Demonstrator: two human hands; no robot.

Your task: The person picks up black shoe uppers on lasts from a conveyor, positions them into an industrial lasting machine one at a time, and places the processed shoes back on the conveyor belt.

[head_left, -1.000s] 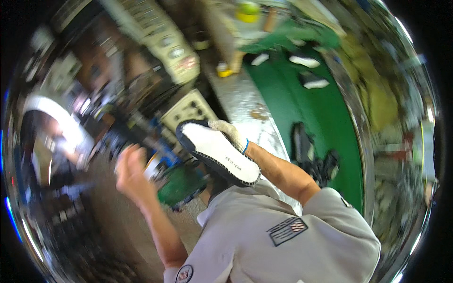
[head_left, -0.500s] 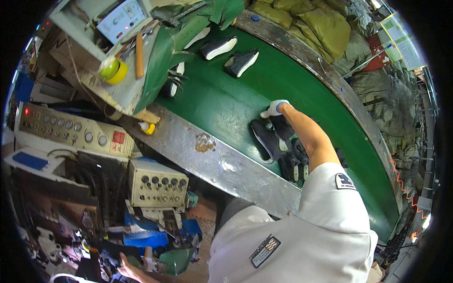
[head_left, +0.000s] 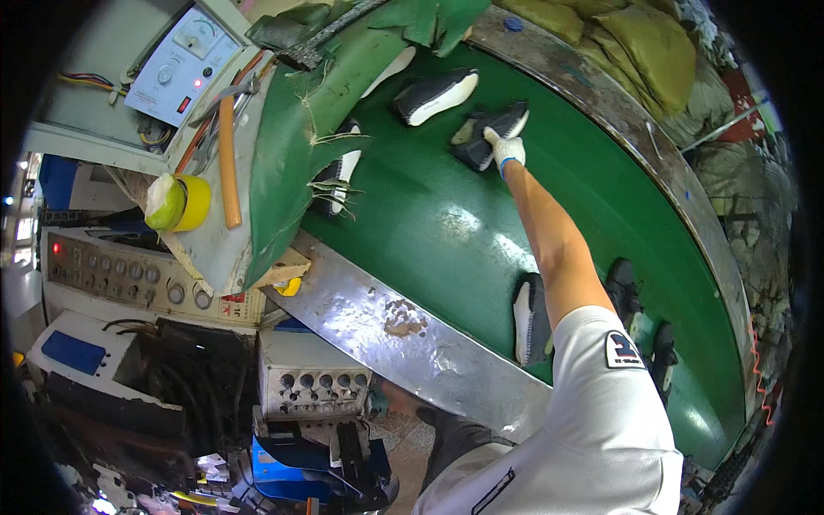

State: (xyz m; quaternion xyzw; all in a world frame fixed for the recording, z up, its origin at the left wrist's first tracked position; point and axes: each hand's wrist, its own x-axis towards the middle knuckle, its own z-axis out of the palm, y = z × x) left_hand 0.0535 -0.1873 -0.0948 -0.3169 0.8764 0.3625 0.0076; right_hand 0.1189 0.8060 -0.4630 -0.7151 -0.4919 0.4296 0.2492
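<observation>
My right hand (head_left: 508,148), in a white glove, reaches far across the green belt. Its fingers are closed on a dark shoe (head_left: 475,153) with a sole facing right. Just left of it lies a black shoe with a white sole (head_left: 439,96), tipped on its side. Another white-soled shoe (head_left: 345,176) is partly under the green cloth flap. Nearer me, a black shoe with a pale sole edge (head_left: 530,318) sits by the metal edge, partly behind my arm. Two dark shoes (head_left: 623,287) (head_left: 663,356) lie to the right. My left hand is out of view.
A metal ledge (head_left: 412,330) borders the belt on my side. At left stand control panels (head_left: 313,382) and a shelf with an orange-handled tool (head_left: 228,163) and a yellow tape roll (head_left: 196,202). Olive sacks (head_left: 639,56) are piled beyond the far rail.
My right hand has gone from the nearer group of shoes to the farther shoe and grips it. The nearer shoes now lie more spread out. My left hand has left the view, which has shifted.
</observation>
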